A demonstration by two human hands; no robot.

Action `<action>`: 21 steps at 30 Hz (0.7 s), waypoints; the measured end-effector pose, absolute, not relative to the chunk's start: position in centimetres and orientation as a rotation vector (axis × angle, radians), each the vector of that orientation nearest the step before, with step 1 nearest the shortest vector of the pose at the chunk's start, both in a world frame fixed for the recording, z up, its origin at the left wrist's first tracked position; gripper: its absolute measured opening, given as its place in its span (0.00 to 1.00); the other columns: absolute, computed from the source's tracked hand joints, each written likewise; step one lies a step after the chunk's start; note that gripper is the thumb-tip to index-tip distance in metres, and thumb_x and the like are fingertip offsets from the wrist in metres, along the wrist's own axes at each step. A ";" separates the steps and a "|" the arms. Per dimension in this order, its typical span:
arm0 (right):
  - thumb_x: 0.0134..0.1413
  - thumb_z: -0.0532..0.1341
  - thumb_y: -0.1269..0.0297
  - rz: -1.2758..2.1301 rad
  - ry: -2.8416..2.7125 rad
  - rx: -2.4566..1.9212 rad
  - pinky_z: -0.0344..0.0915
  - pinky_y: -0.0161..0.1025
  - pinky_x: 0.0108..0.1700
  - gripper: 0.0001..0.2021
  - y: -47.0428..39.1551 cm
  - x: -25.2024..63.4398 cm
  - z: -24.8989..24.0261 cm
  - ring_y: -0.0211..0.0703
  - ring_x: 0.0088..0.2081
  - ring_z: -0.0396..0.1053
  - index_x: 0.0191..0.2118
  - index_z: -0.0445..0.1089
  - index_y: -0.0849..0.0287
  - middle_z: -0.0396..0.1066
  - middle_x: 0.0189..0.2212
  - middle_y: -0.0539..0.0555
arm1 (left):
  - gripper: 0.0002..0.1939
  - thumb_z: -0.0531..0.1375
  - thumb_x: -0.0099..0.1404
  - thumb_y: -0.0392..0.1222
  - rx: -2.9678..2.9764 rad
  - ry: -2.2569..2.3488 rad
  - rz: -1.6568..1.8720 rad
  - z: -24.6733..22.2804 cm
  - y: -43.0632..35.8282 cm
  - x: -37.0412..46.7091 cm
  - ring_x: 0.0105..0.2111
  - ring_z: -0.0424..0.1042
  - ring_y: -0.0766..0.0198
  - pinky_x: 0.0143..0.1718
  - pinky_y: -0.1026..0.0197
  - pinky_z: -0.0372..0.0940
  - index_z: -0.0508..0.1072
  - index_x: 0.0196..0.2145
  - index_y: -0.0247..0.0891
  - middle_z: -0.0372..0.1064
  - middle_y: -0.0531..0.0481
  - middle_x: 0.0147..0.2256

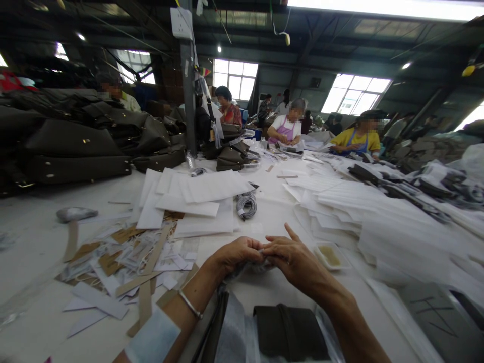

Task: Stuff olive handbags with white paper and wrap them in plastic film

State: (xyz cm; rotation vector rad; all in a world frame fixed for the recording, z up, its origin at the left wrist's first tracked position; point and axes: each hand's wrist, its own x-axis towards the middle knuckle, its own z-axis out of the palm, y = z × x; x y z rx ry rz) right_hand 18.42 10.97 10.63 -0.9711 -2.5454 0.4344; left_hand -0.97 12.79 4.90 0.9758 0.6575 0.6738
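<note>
Head view: plastic wrap (260,267) left of the white dish (345,262), blurred, part hidden by fingers; heading and long axis unclear. Left hand (242,253) pinching it; right hand (288,254) against it, its grip can't be told. Yellowish block (328,255) in dish. Right forearm (335,300) between dish and dark bag (291,333). White sheets (378,206) right of dish; tag heap (113,263) far left of it.

A tabletop lane (275,201), apparently passable, between grey coil (246,205) and right-side white sheets (363,212), small dish (329,255) beside the right hand (289,253)
</note>
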 end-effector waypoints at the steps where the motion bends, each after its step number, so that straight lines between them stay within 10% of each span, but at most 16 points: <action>1: 0.61 0.58 0.75 0.442 -2.545 -0.984 0.32 0.66 0.67 0.14 10.8 18.4 10.9 0.48 0.56 0.69 0.41 0.77 0.48 0.78 0.44 0.49 | 0.16 0.66 0.43 0.36 0.966 0.647 0.664 4.8 12.8 -1.1 0.27 0.67 0.67 0.34 0.64 0.58 0.79 0.33 0.31 0.74 0.48 0.30; 21: 0.62 0.58 0.66 0.644 -2.198 -1.149 0.38 0.60 0.69 0.13 11.2 17.4 10.5 0.44 0.49 0.74 0.51 0.73 0.52 0.77 0.47 0.50 | 0.14 0.68 0.44 0.38 0.905 0.708 0.815 5.2 12.8 -0.7 0.25 0.67 0.67 0.32 0.64 0.59 0.77 0.31 0.31 0.74 0.49 0.28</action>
